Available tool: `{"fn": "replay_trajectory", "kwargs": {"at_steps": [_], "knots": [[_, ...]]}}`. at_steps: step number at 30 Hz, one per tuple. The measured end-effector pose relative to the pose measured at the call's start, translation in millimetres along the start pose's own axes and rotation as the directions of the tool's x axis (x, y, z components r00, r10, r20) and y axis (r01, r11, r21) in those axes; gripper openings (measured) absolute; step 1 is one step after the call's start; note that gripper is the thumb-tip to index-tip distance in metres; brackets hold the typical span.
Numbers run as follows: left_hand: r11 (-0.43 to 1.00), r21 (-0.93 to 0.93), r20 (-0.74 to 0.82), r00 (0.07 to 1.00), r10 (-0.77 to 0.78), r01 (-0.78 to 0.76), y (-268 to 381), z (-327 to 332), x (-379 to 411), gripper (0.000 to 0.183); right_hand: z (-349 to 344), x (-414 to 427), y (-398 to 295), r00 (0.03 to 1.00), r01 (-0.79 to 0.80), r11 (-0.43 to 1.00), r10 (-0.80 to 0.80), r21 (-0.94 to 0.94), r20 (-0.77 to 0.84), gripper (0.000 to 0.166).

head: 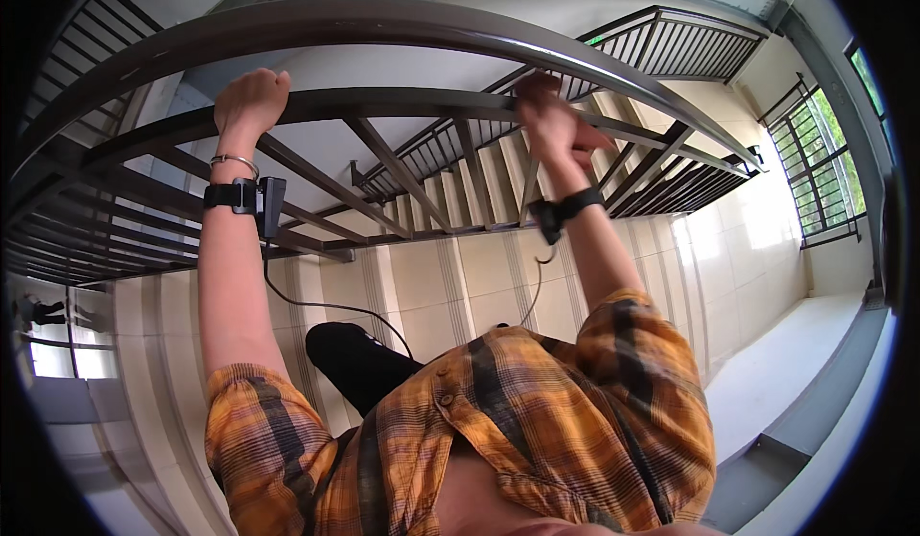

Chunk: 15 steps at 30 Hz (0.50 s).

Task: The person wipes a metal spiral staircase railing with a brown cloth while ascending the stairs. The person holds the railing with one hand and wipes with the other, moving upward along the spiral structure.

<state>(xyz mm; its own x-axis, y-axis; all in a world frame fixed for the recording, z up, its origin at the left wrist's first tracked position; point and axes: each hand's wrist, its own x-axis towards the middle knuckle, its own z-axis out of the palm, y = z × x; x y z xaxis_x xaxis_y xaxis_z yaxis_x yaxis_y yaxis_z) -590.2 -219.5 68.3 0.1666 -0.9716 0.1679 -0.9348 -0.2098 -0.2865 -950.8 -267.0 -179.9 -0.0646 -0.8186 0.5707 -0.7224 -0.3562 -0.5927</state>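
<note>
My left hand (251, 105) is closed at the lower rail (402, 102) of a dark metal stair railing, its back towards me. A metal bangle (234, 164) and a black strap with a small box (269, 205) are on that wrist. My right hand (550, 123) is at the same rail further right, blurred by motion. Some of its fingers stick out to the right. A dark brown patch at its far end is too blurred to name. Another black strapped device (553, 216) is on the right wrist. The thicker handrail (374, 22) arches beyond both hands.
Tiled stairs (424, 284) with grooved edges lie below me. Slanting balusters (395, 169) fill the railing. Through it show another flight (496, 177) and its railing (661, 44). A barred window (819, 162) is at right. Thin cables (338, 307) hang from the wrist devices.
</note>
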Motion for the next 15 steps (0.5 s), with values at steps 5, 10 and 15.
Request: {"fn": "replay_trajectory", "kwargs": {"at_steps": [5,10,15], "knots": [[0.998,0.004,-0.032,0.998,0.062,-0.062,14,4,9,0.054,22,-3,-155,0.912,0.387,0.922,-0.38,0.021,-0.156,0.04],[0.997,-0.065,0.15,0.988,-0.029,0.039,13,-11,5,0.065,8,3,-75,0.996,0.048,0.988,-0.037,-0.145,0.078,0.037],[0.995,-0.086,0.035,0.998,0.055,-0.052,21,-5,11,0.067,-33,-12,123,0.98,-0.097,0.923,0.022,-0.374,-0.199,0.038]]}}
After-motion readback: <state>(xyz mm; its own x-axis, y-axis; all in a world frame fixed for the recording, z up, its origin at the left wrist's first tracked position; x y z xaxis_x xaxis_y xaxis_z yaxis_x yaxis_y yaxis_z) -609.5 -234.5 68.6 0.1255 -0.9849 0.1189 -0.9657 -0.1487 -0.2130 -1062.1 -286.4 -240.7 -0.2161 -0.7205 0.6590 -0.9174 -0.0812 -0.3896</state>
